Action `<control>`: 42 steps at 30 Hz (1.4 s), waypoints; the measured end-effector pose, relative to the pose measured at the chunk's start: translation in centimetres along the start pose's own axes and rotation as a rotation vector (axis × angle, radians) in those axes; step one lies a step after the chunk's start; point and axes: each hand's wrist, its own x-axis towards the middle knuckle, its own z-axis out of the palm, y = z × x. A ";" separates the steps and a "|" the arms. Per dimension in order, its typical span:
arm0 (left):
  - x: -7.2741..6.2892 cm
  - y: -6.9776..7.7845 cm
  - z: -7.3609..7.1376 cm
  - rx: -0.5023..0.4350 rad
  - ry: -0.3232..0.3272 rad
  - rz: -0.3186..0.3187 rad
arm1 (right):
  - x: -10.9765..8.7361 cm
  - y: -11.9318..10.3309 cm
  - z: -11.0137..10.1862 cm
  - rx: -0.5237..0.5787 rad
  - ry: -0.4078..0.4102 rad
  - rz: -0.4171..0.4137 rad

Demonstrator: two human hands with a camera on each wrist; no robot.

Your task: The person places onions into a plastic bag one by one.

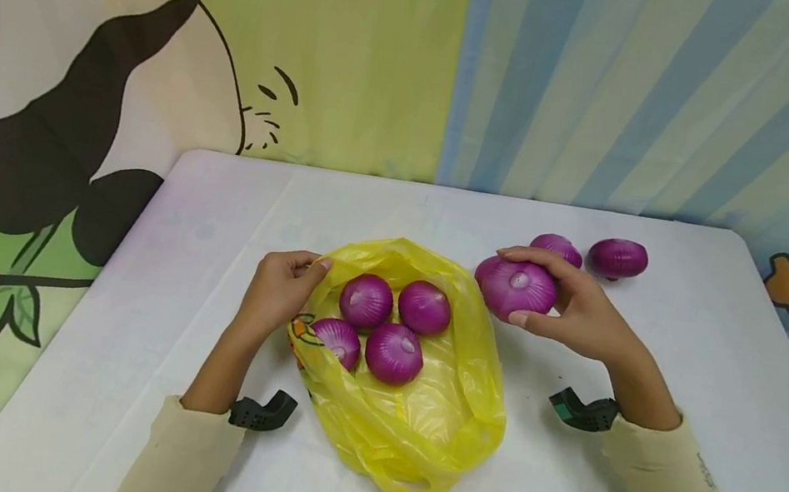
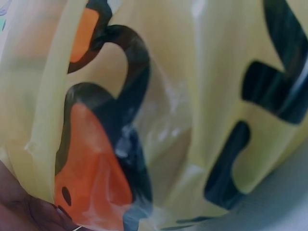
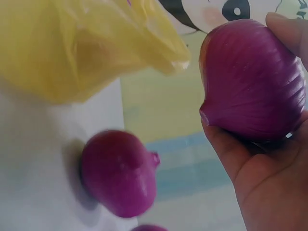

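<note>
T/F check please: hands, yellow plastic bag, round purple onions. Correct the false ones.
1. The right hand grips a round purple onion. True.
2. The left hand grips an onion too. False: it pinches the yellow plastic bag at its rim.
3. Four onions show inside the bag. True.
4. The bag is tied shut. False: its mouth is open.
5. Every unheld onion is bagged. False: other onions lie on the white tabletop.

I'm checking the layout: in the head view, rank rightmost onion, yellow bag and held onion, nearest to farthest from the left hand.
1. Yellow bag: pinched by left hand.
2. Held onion: right of bag, in right hand.
3. Rightmost onion: rear right.
</note>
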 end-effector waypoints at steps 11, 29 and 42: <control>0.0 -0.1 0.1 0.009 0.003 0.010 | 2.1 -0.5 2.8 0.088 -0.100 -0.057; 0.1 0.0 0.2 -0.008 -0.003 -0.003 | 5.7 -1.3 7.0 0.157 -0.231 -0.057; 0.2 -0.2 0.1 0.004 -0.002 0.021 | 6.1 0.1 8.7 0.126 -0.239 0.002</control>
